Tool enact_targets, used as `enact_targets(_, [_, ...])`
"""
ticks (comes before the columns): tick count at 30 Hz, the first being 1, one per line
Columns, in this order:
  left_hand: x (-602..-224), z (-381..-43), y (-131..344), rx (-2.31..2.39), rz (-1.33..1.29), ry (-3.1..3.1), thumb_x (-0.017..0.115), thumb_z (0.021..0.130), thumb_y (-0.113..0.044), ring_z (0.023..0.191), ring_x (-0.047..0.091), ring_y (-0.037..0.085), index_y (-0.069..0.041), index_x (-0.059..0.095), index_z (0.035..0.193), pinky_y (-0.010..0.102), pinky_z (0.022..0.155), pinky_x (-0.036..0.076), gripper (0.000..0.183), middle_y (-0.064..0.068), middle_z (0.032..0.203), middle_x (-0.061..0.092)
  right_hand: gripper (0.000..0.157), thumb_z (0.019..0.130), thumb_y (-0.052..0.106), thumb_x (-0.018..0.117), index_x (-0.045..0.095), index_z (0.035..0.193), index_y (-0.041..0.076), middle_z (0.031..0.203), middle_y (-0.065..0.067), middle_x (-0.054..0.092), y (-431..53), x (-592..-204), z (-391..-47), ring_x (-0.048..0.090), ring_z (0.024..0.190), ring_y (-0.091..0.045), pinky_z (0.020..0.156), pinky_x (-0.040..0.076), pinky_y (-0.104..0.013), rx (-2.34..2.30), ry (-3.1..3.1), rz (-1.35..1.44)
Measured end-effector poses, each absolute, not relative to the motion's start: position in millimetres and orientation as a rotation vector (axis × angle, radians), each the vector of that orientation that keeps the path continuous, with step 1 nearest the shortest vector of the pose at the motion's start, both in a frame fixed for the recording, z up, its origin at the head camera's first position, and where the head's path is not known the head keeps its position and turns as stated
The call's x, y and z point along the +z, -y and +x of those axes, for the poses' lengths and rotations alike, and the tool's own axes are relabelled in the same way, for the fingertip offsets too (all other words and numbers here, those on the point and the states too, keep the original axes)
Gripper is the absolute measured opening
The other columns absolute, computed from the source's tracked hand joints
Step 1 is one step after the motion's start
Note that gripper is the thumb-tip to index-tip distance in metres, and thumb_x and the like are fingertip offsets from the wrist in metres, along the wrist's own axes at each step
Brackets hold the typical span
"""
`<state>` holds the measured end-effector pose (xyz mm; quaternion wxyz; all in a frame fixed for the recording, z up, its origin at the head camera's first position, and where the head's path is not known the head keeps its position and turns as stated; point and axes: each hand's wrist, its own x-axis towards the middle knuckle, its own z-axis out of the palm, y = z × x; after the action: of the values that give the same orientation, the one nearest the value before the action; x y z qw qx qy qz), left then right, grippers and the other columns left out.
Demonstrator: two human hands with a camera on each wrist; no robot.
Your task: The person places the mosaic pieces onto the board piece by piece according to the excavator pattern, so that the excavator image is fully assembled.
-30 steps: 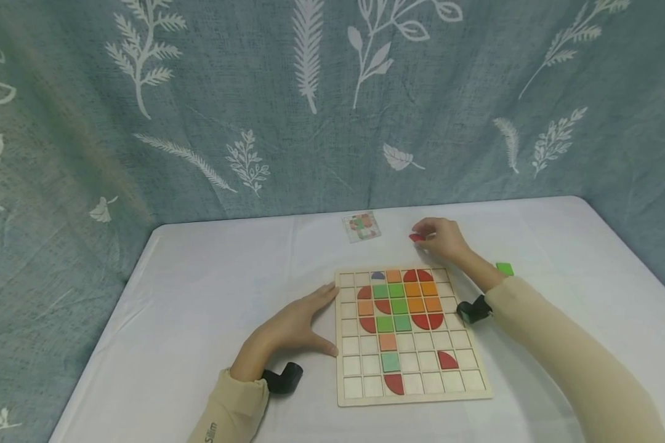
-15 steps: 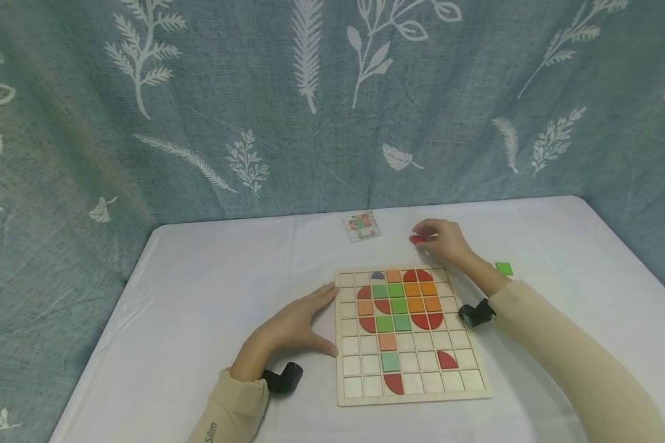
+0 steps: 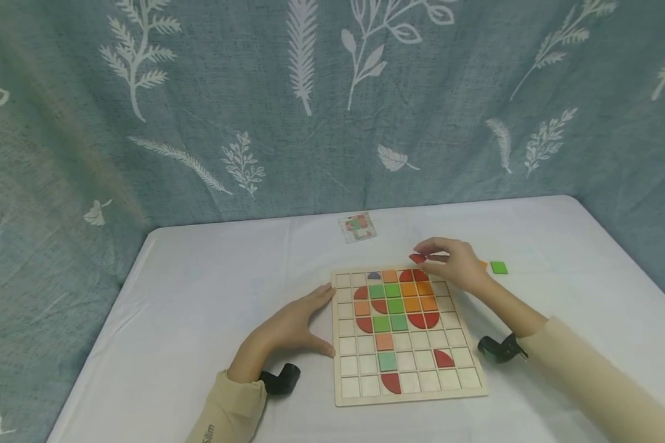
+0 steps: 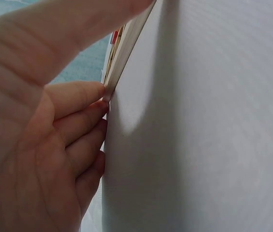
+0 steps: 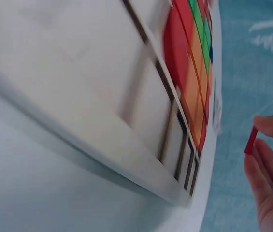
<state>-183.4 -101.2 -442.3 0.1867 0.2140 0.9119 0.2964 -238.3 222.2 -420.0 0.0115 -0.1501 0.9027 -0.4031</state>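
In the head view, the square wooden grid board (image 3: 465,394) holds several coloured tiles: red quarter circles, orange, green and salmon squares, and a small purple half circle. My left hand (image 3: 294,323) lies at the board's left side, fingers extended, its fingertips and thumb against the edge; the left wrist view shows the fingertips (image 4: 100,92) at the rim. Thumb and fingers of my right hand (image 3: 457,264) pinch a small red tile (image 3: 417,258) by the board's far edge. The right wrist view shows this red tile (image 5: 251,140) edge-on, raised.
A small pattern card (image 3: 357,227) lies behind the board on the white tablecloth (image 3: 216,277). To the right are a green square tile (image 3: 499,267) and an orange tile (image 3: 483,264) partly hidden by the right hand. A patterned curtain (image 3: 199,92) hangs behind.
My right hand has come nearer, from behind the board to its far edge, carrying the red tile. An orange tile now shows beside the green one. The left hand stays put.
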Motion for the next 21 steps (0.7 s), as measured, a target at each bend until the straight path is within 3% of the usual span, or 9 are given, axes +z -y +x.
enact_targets(10, [-442.1, -183.8, 99.2, 0.818, 0.621, -2.556, 0.085, 0.057, -0.041, 0.140, 0.020, 0.023, -0.014, 0.028, 0.146, 0.044, 0.112, 0.024, 0.109, 0.002, 0.153, 0.021, 0.028, 0.077, 0.002, 0.071, 0.067, 0.104, 0.006, 0.104, -0.006, 0.067, -234.4, -422.0, -162.9, 0.062, 0.101, -0.025, 0.083, 0.054, -0.032, -1.297, -2.785, -0.535])
enact_targets(21, [-444.0, -186.0, 101.6, 0.821, 0.610, -2.568, 0.084, 0.055, -0.046, 0.140, 0.019, 0.022, -0.017, 0.027, 0.146, 0.045, 0.112, 0.024, 0.111, 0.000, 0.153, 0.020, 0.034, 0.071, -0.002, 0.075, 0.068, 0.099, 0.015, 0.096, 0.007, 0.069, -236.0, -432.3, -109.5, 0.063, 0.090, -0.004, 0.074, 0.056, -0.029, -1.278, -2.882, -0.772])
